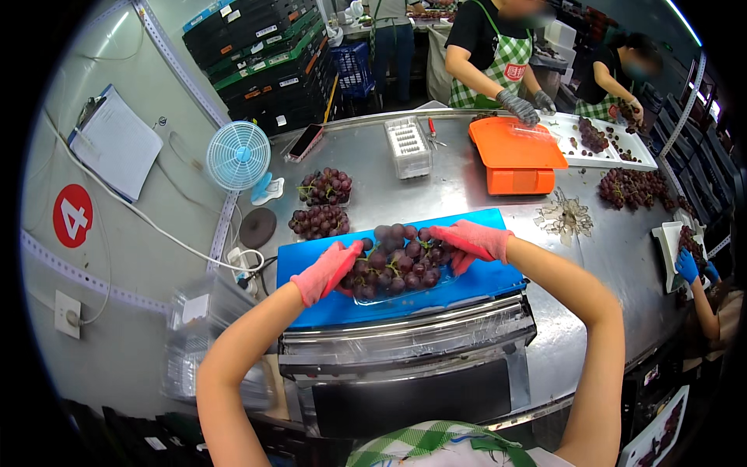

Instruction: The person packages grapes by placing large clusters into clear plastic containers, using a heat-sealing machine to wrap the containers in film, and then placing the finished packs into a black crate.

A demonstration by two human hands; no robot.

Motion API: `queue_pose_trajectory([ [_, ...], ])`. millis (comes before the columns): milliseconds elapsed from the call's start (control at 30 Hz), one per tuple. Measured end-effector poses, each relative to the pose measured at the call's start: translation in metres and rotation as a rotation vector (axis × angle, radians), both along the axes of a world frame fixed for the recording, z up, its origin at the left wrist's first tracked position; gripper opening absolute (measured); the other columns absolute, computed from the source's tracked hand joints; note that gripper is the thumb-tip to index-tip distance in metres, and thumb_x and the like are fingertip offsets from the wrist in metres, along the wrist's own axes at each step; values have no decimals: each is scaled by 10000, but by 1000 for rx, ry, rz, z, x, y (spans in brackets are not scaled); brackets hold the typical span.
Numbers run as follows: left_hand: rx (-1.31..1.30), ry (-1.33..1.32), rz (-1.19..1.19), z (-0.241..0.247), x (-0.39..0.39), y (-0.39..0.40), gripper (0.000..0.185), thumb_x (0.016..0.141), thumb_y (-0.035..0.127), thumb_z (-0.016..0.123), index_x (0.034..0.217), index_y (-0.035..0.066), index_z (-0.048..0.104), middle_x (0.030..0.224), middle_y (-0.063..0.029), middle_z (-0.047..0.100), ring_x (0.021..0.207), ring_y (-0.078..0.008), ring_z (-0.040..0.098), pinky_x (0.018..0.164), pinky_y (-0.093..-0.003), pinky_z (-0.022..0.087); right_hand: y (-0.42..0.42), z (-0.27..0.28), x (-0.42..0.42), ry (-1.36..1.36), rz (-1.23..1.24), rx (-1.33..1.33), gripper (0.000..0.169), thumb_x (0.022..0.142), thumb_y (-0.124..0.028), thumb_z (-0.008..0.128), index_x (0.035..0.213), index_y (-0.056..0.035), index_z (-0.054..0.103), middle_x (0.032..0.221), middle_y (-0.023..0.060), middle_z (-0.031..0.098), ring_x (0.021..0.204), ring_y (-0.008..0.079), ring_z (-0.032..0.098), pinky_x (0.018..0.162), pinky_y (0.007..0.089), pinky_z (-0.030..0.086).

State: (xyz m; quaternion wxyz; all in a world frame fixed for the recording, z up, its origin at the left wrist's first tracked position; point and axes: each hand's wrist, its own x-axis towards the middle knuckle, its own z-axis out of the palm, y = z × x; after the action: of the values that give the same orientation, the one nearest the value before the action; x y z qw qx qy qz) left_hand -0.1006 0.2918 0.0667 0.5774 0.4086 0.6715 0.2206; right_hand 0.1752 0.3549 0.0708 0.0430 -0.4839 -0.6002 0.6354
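A clear plastic tray heaped with dark red grapes (pixel 397 265) sits on a blue board (pixel 478 289). My left hand (pixel 331 271), in a pink glove, holds the tray's left end. On the right side, my right hand (pixel 474 242), gloved in pink too, has its fingers at the grapes and the tray's edge; its exact grip is partly hidden. Just below the board is a film-wrapping machine (pixel 408 344) with clear film across its metal rollers. Two more packs of grapes, one (pixel 325 187) behind the other (pixel 319 222), stand beyond the board's left corner.
An orange scale (pixel 519 152), stacked labels or trays (pixel 408 146), red-handled snips (pixel 432 129), a phone (pixel 306 143) and a small fan (pixel 239 154) are on or beside the steel table. Loose grape bunches (pixel 633 188) lie right. Clear containers (pixel 204 338) stand at left. Co-workers handle grapes opposite and at right.
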Motion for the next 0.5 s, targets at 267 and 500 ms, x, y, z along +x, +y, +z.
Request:
queue_pose_trajectory([
  [267,48,-1,12,-22,-8,-28,664,847,514,490,1131,-82,421,1136,-205,480,929,-286,596,645,-407,564,-40,-5,6,20,-33,-46,796,767,-647,502,923,132,561,788,203,593,656,245,634,609,313,544],
  [500,86,-147,6,-30,-1,-31,741,838,551,467,1187,-99,407,1178,-207,475,996,-300,574,675,-414,555,-48,-3,11,11,-64,-15,735,818,-632,469,1009,77,505,820,201,600,665,243,640,633,323,559],
])
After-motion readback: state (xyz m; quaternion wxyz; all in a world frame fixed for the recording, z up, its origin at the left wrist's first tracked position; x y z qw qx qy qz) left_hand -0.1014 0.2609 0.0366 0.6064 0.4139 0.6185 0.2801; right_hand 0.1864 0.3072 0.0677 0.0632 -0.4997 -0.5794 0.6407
